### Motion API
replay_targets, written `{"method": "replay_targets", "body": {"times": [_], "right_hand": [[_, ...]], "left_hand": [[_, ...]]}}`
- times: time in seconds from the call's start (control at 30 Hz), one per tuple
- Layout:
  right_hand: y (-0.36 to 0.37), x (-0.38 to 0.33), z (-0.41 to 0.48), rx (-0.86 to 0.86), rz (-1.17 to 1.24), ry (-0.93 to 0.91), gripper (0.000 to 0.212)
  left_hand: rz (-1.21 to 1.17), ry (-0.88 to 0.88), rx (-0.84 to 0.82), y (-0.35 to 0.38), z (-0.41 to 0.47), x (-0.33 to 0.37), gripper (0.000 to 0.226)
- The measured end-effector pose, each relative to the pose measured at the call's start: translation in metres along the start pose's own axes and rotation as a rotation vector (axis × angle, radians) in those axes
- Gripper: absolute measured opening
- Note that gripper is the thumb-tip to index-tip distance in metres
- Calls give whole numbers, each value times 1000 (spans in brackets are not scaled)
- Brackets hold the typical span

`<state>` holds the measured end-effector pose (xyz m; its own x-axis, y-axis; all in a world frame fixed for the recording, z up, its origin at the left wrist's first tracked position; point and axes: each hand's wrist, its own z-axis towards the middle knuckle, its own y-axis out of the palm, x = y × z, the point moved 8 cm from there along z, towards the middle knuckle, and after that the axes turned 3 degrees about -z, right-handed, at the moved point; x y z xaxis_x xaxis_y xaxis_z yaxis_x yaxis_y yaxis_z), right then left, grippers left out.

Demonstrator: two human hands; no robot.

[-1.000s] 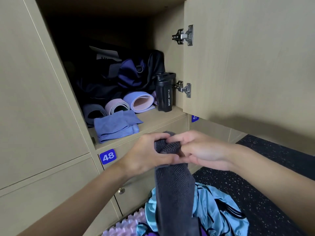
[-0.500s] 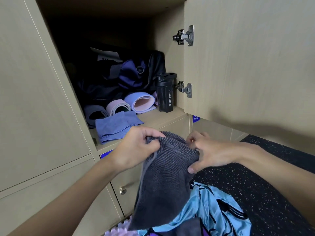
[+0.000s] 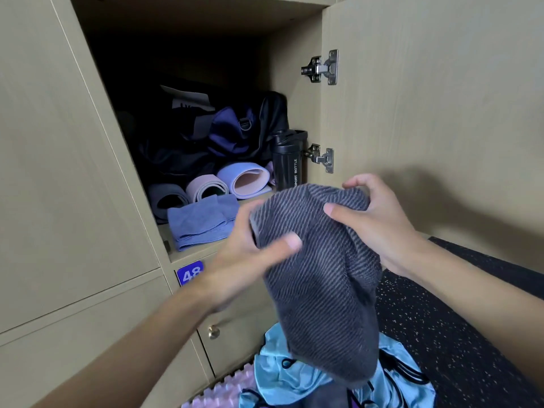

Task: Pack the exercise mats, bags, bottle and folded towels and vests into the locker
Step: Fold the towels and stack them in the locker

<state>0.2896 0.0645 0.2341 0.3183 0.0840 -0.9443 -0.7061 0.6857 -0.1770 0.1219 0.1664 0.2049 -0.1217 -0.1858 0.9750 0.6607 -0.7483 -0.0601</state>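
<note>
I am gripping the grey towel (image 3: 323,275) with both hands in front of the open locker (image 3: 291,69). My left hand (image 3: 250,254) is pinching its left edge, thumb on top. My right hand (image 3: 374,219) is clutching the upper right corner, fingers curled round the cloth. The towel is hanging over a light blue vest (image 3: 294,375) on the floor (image 3: 456,319). Inside the locker, a blue towel (image 3: 203,220) is lying in front of three rolled mats (image 3: 244,179), bags (image 3: 232,134) are sitting behind them, and the bottle (image 3: 288,163) is standing upright at the right.

Three rolled mats (image 3: 206,188), one black bottle (image 3: 287,169), one grey towel (image 3: 321,275), one blue towel (image 3: 200,225), two hinges (image 3: 322,69).
</note>
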Motion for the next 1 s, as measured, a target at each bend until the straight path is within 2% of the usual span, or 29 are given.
{"method": "replay_targets", "body": {"times": [0.07, 0.17, 0.23, 0.3, 0.33, 0.4, 0.43, 0.5, 0.53, 0.6, 0.67, 0.73, 0.77, 0.83, 0.9, 1.0], "right_hand": [[-2, 5, 3, 39, 149, 88, 46], [-6, 18, 7, 42, 277, 213, 66], [8, 28, 1, -142, 319, 308, 86], [31, 34, -14, -353, 261, 333, 87], [37, 37, -18, -386, 242, 327, 87], [40, 38, -17, -323, 289, 296, 89], [38, 36, -14, -271, 332, 274, 81], [30, 34, -8, -141, 372, 253, 58], [23, 36, -6, -64, 349, 258, 46], [11, 40, -3, 14, 301, 254, 30], [13, 41, -3, -110, 252, 237, 35], [26, 40, -10, -337, 114, 208, 57], [30, 42, -12, -388, 32, 192, 65], [29, 45, -10, -343, -67, 158, 66], [23, 45, -5, -275, -106, 141, 64], [17, 44, -3, -317, -173, 142, 69]], "left_hand": [[109, 72, 41, 11, -3, -3, 79], [-49, 108, 165, 5, 1, 3, 81], [-176, 98, 212, -4, 6, 8, 79], [-242, 99, 308, -16, 7, 14, 76], [-254, 86, 377, -24, 7, 12, 73], [-243, -16, 443, -35, 6, -2, 74], [-224, -94, 388, -33, 5, -12, 82], [-158, -235, 178, -14, 0, -31, 99], [-174, -259, 106, -5, -3, -36, 102], [-255, -213, 99, 2, -1, -35, 95], [-261, -110, 218, -5, 4, -22, 76], [-232, -51, 308, -17, 6, -12, 56], [-208, -54, 317, -22, 6, -10, 50], [-104, -115, 245, -26, 8, -11, 44], [-3, -172, 111, -24, 10, -13, 48], [81, -227, -23, -21, 9, -20, 58]]}}
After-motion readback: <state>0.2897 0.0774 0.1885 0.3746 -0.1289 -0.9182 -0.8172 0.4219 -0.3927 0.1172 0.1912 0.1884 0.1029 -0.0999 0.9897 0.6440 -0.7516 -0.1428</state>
